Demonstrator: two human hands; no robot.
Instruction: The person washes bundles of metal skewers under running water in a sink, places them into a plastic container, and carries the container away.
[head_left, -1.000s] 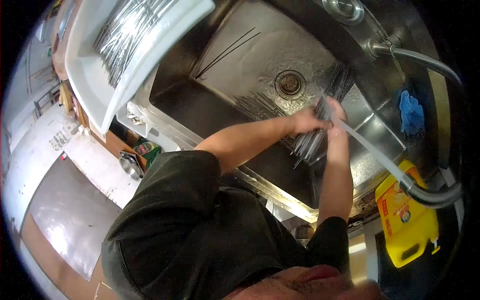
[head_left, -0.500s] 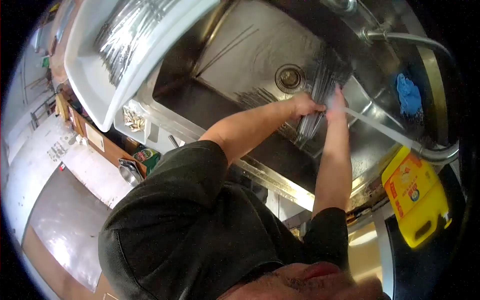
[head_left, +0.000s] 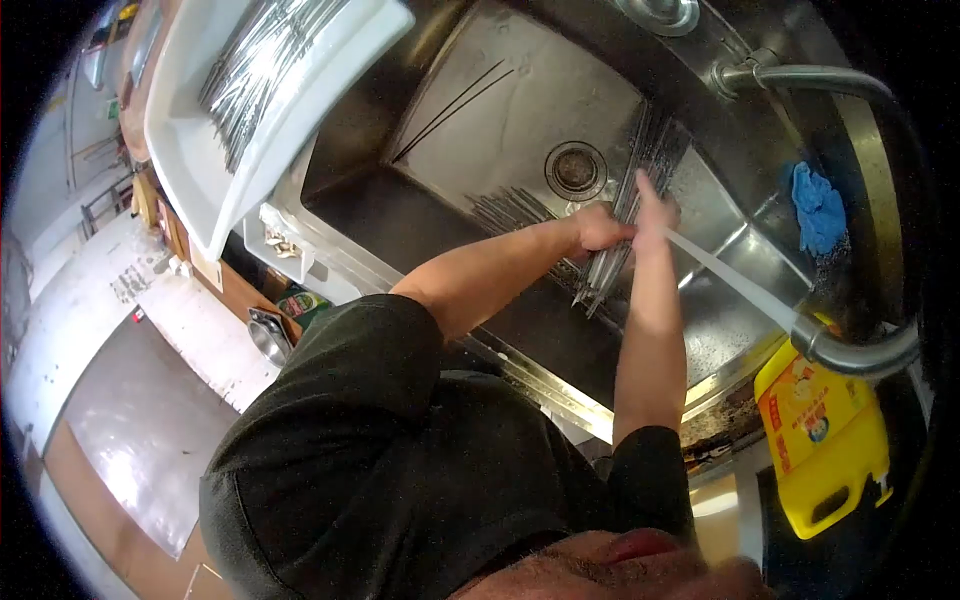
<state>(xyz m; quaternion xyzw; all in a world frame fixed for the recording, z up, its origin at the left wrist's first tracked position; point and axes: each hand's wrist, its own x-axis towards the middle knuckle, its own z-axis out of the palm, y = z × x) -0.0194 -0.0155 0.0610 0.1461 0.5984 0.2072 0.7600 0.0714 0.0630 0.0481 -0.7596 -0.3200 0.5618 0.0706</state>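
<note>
A bundle of thin metal skewers (head_left: 606, 268) slants across the sink, between both hands. My left hand (head_left: 598, 227) is closed round its lower-middle part. My right hand (head_left: 655, 212) presses against the bundle's right side, fingers held together. Water (head_left: 725, 272) streams from the metal faucet (head_left: 860, 350) onto my right hand. More dark skewers (head_left: 512, 208) lie in the sink (head_left: 560, 85) beside my left hand, left of the round drain (head_left: 576, 171). Two loose skewers (head_left: 452, 110) lie apart at the sink's upper left.
A white tub (head_left: 185, 170) holding many shiny skewers (head_left: 270, 70) stands at the upper left. A small white container (head_left: 270, 245) sits below it. A blue glove or cloth (head_left: 818, 208) lies on the right rim. A yellow jug (head_left: 825, 440) stands at the lower right.
The bundle has shifted slightly left, and my right hand has moved up and left along it. The view has tilted a little. My left hand keeps its hold.
</note>
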